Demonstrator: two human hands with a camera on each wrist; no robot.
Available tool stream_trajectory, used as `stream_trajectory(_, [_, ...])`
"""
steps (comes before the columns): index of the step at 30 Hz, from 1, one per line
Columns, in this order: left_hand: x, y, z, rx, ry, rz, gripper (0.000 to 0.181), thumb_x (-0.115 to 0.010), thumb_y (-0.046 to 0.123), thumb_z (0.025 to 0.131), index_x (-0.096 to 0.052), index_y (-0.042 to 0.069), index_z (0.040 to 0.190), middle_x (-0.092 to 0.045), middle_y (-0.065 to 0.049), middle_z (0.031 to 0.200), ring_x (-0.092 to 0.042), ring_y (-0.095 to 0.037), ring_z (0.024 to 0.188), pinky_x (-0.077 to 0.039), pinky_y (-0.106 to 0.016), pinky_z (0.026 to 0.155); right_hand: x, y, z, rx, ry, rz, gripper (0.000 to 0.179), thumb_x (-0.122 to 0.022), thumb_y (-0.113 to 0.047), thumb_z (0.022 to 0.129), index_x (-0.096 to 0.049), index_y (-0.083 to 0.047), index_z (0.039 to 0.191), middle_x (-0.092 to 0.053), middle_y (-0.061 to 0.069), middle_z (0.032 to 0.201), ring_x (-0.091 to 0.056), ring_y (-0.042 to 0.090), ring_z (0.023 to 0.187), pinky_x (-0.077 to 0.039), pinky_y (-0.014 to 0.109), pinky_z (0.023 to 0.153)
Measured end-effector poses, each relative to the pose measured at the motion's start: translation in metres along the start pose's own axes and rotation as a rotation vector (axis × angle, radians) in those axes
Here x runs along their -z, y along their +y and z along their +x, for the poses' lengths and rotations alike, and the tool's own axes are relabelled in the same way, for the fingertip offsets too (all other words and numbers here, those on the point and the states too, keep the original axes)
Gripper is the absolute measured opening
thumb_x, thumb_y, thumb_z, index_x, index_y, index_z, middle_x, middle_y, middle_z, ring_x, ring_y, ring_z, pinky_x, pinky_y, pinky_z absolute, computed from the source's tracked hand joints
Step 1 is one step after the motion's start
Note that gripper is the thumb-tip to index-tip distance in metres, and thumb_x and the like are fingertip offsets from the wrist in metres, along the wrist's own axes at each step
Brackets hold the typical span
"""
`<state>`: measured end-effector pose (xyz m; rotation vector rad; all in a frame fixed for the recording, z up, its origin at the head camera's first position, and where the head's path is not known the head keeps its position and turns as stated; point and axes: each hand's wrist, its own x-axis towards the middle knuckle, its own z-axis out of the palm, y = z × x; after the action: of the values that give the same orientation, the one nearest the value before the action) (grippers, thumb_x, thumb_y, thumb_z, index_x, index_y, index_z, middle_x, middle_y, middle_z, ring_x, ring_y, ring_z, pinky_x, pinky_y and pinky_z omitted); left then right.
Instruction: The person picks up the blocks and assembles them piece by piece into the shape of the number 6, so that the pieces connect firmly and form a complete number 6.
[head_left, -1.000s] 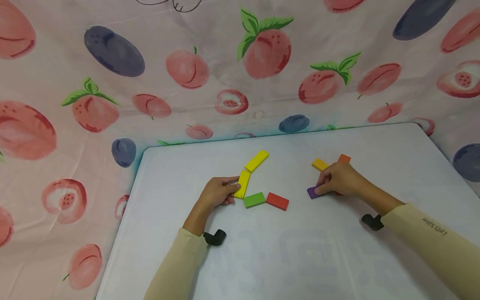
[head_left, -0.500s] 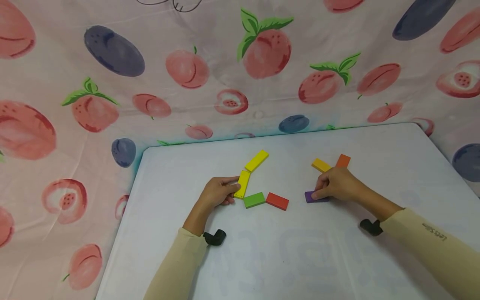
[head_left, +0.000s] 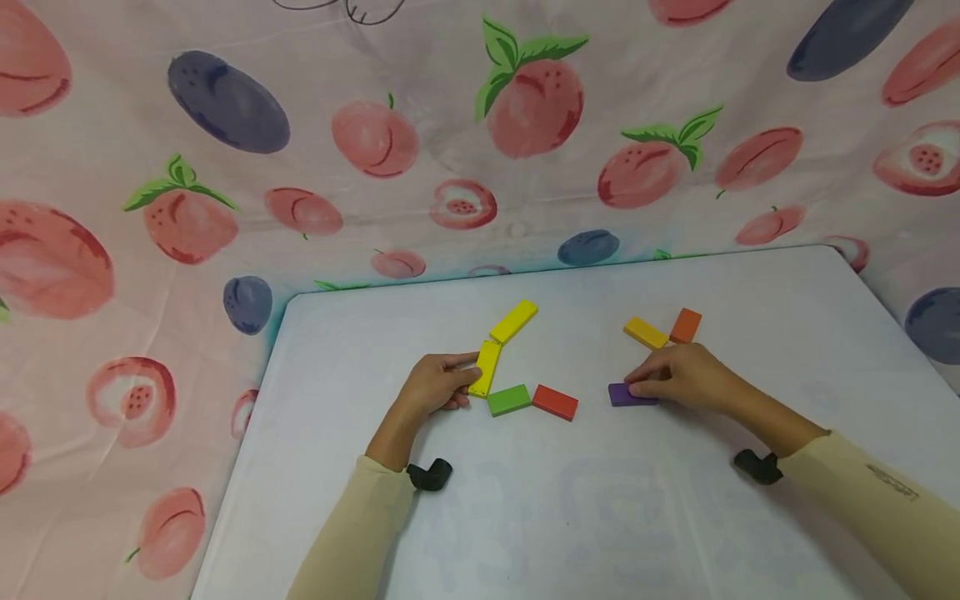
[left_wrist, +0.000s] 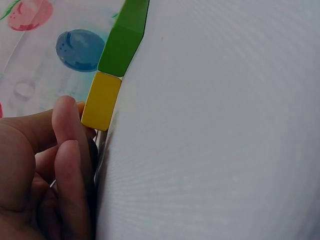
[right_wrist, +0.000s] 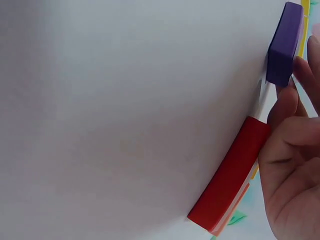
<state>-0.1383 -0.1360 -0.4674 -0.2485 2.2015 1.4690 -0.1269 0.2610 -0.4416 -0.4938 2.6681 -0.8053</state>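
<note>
My left hand (head_left: pixel 435 383) pinches a flat yellow block (head_left: pixel 486 368), thumb on its top, in the head view. One end of that yellow block (left_wrist: pixel 101 101) meets a green block (left_wrist: pixel 120 47) in the left wrist view. A red block (head_left: pixel 555 402) extends from the green one. Another yellow block (head_left: pixel 513 322) continues the row at the far end. On the right, my right hand (head_left: pixel 686 377) holds a purple block (head_left: pixel 626 395) between thumb and fingers, low on the table. Beside that hand, a second red block (right_wrist: pixel 230 175) shows in the right wrist view, hidden by the hand from above.
An orange-yellow block (head_left: pixel 645 332) and an orange block (head_left: pixel 686 326) lie beyond my right hand, corners close together. The white table (head_left: pixel 525 508) ends at a fruit-patterned cloth (head_left: pixel 450 108) behind and to the left.
The right hand has turned the purple block from slanted to nearly level across, shifting it slightly left and nearer. The right hand then drew slightly nearer, uncovering more orange. The left hand stays still.
</note>
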Motion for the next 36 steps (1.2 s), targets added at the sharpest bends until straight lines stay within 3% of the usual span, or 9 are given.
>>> stream_trajectory(7, [0.001, 0.0, 0.001, 0.002, -0.001, 0.005, 0.041, -0.075, 0.033, 0.094, -0.069, 0.029, 0.134, -0.064, -0.005, 0.071, -0.064, -0.014, 0.056, -0.052, -0.023, 0.054, -0.01, -0.002, -0.006, 0.031, -0.064, 0.045, 0.029, -0.08, -0.032, 0.089, -0.08, -0.02, 0.115, -0.077, -0.007, 0.1, -0.066, 0.013, 0.094, -0.051, 0.021, 0.071])
stream_trajectory(12, [0.001, 0.0, 0.001, 0.004, -0.003, -0.001, 0.041, -0.075, 0.034, 0.094, -0.069, 0.029, 0.134, -0.064, -0.005, 0.07, -0.064, -0.014, 0.056, -0.052, -0.023, 0.054, -0.015, -0.008, -0.011, -0.01, -0.069, 0.068, 0.031, -0.08, -0.033, 0.089, -0.079, -0.023, 0.119, -0.077, -0.004, 0.106, -0.065, 0.014, 0.095, -0.05, 0.022, 0.07])
stream_trajectory(20, [0.0, -0.001, 0.002, 0.006, -0.003, 0.005, 0.041, -0.075, 0.035, 0.094, -0.069, 0.03, 0.134, -0.064, -0.005, 0.07, -0.063, -0.014, 0.056, -0.052, -0.023, 0.055, -0.023, -0.019, -0.016, -0.101, -0.137, 0.152, 0.04, -0.081, -0.033, 0.087, -0.076, -0.022, 0.125, -0.059, -0.001, 0.063, -0.057, 0.016, 0.059, -0.04, 0.022, 0.052])
stream_trajectory(36, [0.0, -0.001, 0.001, 0.011, 0.003, 0.005, 0.041, -0.075, 0.035, 0.093, -0.069, 0.031, 0.134, -0.065, -0.005, 0.07, -0.063, -0.016, 0.055, -0.05, -0.023, 0.054, -0.034, -0.025, -0.018, -0.068, -0.181, 0.239, 0.043, -0.083, -0.03, 0.086, -0.074, -0.019, 0.126, -0.06, 0.001, 0.061, -0.065, 0.018, 0.054, -0.038, 0.021, 0.05])
